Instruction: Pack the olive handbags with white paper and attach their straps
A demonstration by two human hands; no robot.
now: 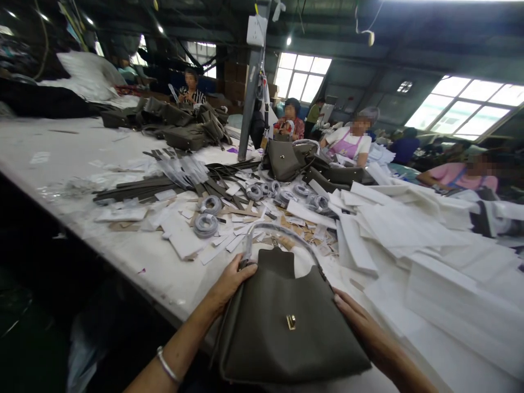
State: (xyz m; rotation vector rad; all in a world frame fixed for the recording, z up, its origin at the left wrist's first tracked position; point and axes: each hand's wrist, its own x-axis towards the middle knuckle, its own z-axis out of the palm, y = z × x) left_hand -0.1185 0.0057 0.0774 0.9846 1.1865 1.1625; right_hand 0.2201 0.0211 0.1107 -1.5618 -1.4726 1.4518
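An olive-green leather handbag with a small gold clasp lies flat at the near edge of the white table. Its curved handle, wrapped in clear plastic, arches away from me. My left hand grips the bag's upper left corner by the handle's base, fingers curled over the edge. My right hand lies along the bag's right side with fingers stretched against it; a metal bangle is on my left wrist.
Stacks of white paper sheets cover the table's right side. Rolls of grey tape, dark straps and paper scraps lie ahead. More olive bags sit farther back by a metal pole. Several people sit beyond.
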